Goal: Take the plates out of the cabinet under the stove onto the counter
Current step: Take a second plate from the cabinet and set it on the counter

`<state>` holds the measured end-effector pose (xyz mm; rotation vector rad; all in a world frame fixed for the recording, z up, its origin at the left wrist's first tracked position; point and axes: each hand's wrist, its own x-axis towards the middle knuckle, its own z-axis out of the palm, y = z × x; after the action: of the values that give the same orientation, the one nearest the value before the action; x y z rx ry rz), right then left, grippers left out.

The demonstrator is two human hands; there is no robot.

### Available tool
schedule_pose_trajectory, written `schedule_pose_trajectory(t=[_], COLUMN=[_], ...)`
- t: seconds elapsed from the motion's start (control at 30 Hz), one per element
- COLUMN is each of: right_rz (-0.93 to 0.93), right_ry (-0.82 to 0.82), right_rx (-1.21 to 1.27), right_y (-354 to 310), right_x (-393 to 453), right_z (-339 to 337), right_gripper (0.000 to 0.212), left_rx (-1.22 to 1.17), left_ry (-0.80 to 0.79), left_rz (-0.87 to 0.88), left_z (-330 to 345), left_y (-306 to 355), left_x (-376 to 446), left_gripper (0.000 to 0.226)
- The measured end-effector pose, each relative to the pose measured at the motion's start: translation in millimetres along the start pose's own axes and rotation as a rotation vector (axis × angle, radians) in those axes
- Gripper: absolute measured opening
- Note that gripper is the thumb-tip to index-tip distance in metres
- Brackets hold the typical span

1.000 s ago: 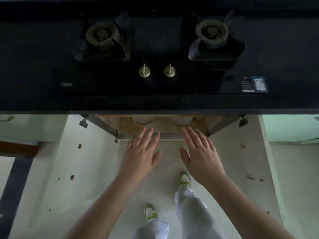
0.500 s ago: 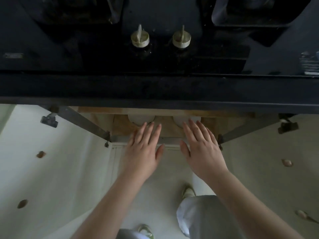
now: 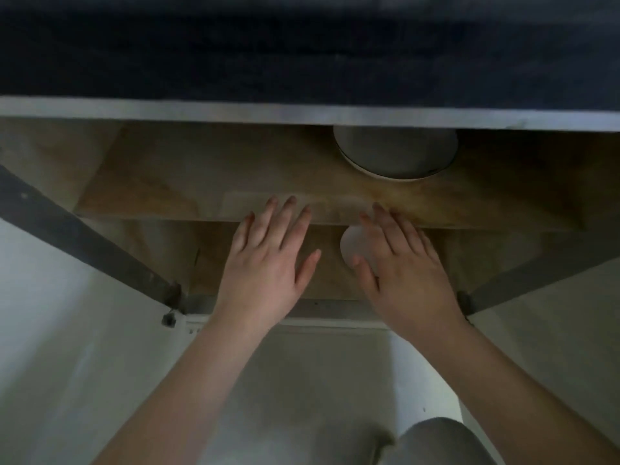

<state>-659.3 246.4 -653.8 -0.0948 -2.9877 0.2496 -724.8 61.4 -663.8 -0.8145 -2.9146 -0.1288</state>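
The cabinet under the stove stands open, with brown paper-lined shelves point(image 3: 208, 182). On the upper shelf, at the right under the counter edge, sits a stack of white dishes point(image 3: 396, 152), partly hidden by the counter. A small white round thing point(image 3: 352, 245) lies on the lower shelf, half covered by my right hand. My left hand point(image 3: 265, 260) is flat, fingers spread, over the lower shelf and holds nothing. My right hand point(image 3: 402, 270) is also spread, its fingers over the white round thing; whether it touches it is unclear.
The dark counter front point(image 3: 302, 52) with its pale lower edge point(image 3: 302, 112) overhangs the cabinet. Both white doors point(image 3: 67, 330) swing outward, with dark metal stays point(image 3: 84, 236) at left and right. My grey trouser leg point(image 3: 439, 444) is at bottom right.
The view has dropped below the counter, so the stove is gone from sight and the shelves are visible. Both hands have reached farther into the cabinet, over the lower shelf.
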Motion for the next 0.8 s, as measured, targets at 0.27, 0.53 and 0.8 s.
schedule_pose_trajectory(t=[0.27, 0.53, 0.8], right_rz=[-0.014, -0.003, 0.008], right_ry=[0.098, 0.273, 0.199], right_rx=[-0.068, -0.125, -0.105], right_y=[20.2, 32.0, 24.8], right_x=[14.2, 32.8, 66.4], right_z=[30.7, 27.6, 24.8], right_gripper=[0.060, 0.057, 0.061], left_rx=[-0.036, -0.027, -0.101], left_ry=[0.125, 0.237, 0.181], left_rz=[0.095, 0.124, 0.093], left_z=[34.9, 40.9, 30.6], left_y=[8.1, 10.6, 1.4], left_x=[24.0, 47.3, 62.1], left_gripper=[0.058, 0.058, 0.061])
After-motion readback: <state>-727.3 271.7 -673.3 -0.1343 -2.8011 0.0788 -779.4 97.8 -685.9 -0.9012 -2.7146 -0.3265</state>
